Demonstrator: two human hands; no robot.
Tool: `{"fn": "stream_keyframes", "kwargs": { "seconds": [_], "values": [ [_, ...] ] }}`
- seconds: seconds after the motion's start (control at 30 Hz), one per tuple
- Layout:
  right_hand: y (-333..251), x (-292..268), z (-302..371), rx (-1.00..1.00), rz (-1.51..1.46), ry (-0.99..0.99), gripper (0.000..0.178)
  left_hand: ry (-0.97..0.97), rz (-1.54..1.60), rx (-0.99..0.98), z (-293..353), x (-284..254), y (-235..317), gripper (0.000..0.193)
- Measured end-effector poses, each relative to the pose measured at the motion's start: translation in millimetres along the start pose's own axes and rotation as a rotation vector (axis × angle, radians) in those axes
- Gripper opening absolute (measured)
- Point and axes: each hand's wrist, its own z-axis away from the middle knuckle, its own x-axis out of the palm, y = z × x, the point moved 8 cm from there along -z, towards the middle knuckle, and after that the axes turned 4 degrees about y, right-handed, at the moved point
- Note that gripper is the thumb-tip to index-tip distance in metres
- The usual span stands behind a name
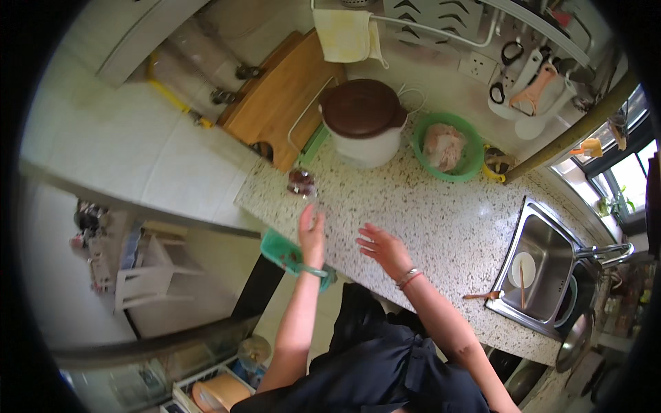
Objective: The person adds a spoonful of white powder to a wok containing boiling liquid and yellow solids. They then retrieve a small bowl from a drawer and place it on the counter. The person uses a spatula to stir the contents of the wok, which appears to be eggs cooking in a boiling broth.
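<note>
A: Ok, counting outward from you: how many hands, and what's the grip like?

B: Two, both yours. Your right hand (387, 255) is wide open above the speckled counter (427, 220), fingers fanned apart. Your left hand (311, 237) reaches farther out, thumb and fingers slightly apart, fingertips right by one clear packet (301, 182) with dark red stuff inside. Can't tell if you've actually got the plastic pinched, tbh.

A: Wrists? I get one pale green bangle (313, 272) on your left and two bands (407, 278) on your right, one silvery, one reddish.

B: Same. Also one teal bin (272, 246) at the counter's front edge, partly hidden by your left arm. The packet's on the counter, toward its left end.

A: And off to your right?

B: One steel sink (551, 255) with one white bowl (529, 270) in it. There's a thin stick (522, 296) across the bowl, but I can't tell if it's a single or a pair.

A: Back row?

B: One white pot (365, 148) with one brown lid (365, 108), one green basin (473, 160) holding one pale lump of meat (444, 146), and one yellow-rimmed container (490, 173) just beside the basin. Left of your pot, at least two wooden boards (286, 110) lean on the wall.

A: Higher up, I've got one yellowish cloth (341, 36) on the rail and one orange peeler (533, 91) hanging.
</note>
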Motion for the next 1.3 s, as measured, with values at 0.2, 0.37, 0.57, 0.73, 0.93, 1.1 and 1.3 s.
{"fn": "stream_keyframes", "kwargs": {
  "seconds": [0.2,0.37,0.57,0.73,0.93,1.1,1.3],
  "values": [
    [24.7,60.3,-112.1,0.099,0.133,0.193,0.060,0.136,-0.058,-0.116,-120.2,-61.7,-21.8,0.057],
    [38.1,61.7,-177.4,0.082,0.132,0.264,0.058,0.010,-0.069,-0.168,-175.5,-66.1,-73.7,0.063],
    [32.6,68.5,-200.8,0.050,0.118,0.252,0.057,-0.097,-0.110,-0.254,-178.1,-39.0,-62.4,0.068],
    [-0.6,53.0,-150.3,-0.086,0.268,0.370,0.048,-0.296,-0.105,-0.463,-132.8,-5.7,-21.8,0.058],
    [-53.5,11.9,-24.8,-0.396,0.182,0.636,0.018,-0.866,0.210,-0.645,-27.6,84.2,6.1,0.041],
    [-69.6,-19.9,109.9,-0.688,0.152,0.808,0.017,-1.082,0.265,-0.822,76.9,136.7,31.9,0.038],
    [-29.8,-17.3,301.7,-1.005,0.106,1.154,0.015,-1.443,0.242,-0.833,243.6,156.0,79.9,0.049]
  ]
}}
